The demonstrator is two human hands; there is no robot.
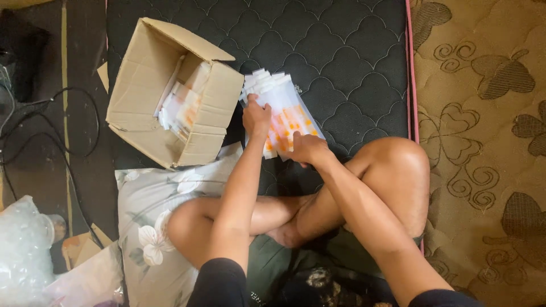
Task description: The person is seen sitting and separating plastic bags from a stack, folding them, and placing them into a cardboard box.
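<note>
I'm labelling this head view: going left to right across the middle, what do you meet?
Black cables → cardboard box → left hand → stack of clear packets → right hand → pink mattress edge → brown patterned cover.

Bare quilted mattress (347, 51) lies open beyond the stack of packets (284, 113), while the cardboard box (170, 96) crowds its left side, seemingly touching, and raised knees (398, 165) hem the near side.
</note>
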